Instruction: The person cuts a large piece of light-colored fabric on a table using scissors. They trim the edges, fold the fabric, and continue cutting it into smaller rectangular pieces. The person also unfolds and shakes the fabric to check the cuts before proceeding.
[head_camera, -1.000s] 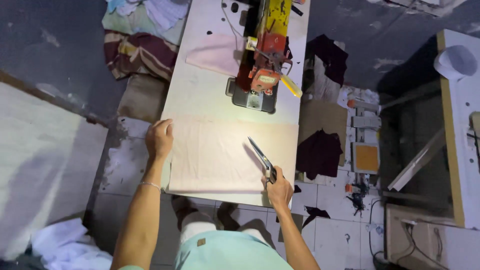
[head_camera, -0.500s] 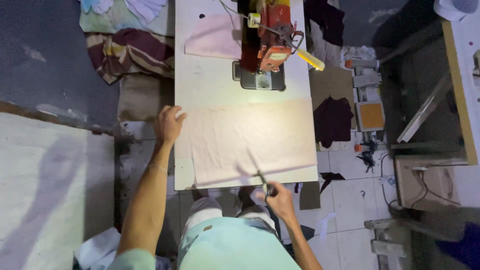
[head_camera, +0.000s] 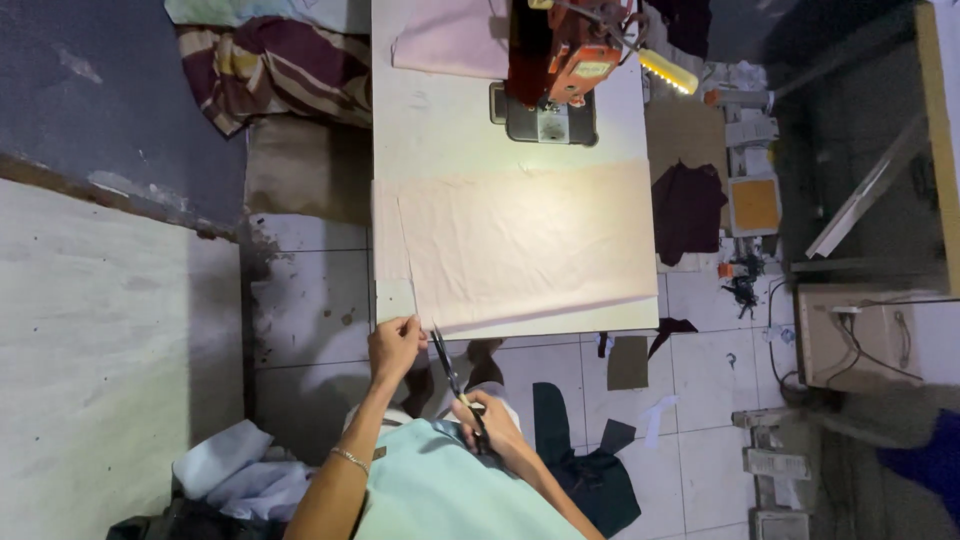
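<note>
We look down from the head camera on a pale, flat-topped work table (head_camera: 440, 120) standing on a white tiled floor (head_camera: 310, 300) strewn with dark cloth scraps (head_camera: 590, 470). A smooth cream rectangle of fabric (head_camera: 520, 245) lies spread across the table's near half, its front edge at the table's rim. Beyond it sits a red-orange metal sewing machine (head_camera: 565, 50), with folded pink cloth (head_camera: 450, 35) beside it. Our left hand (head_camera: 395, 345) pinches the fabric's near-left corner, fingers closed on the edge. Our right hand (head_camera: 490, 425) is wrapped around the handles of long dark steel scissors (head_camera: 455, 385), whose blades point up towards that corner, just beside the left hand.
</note>
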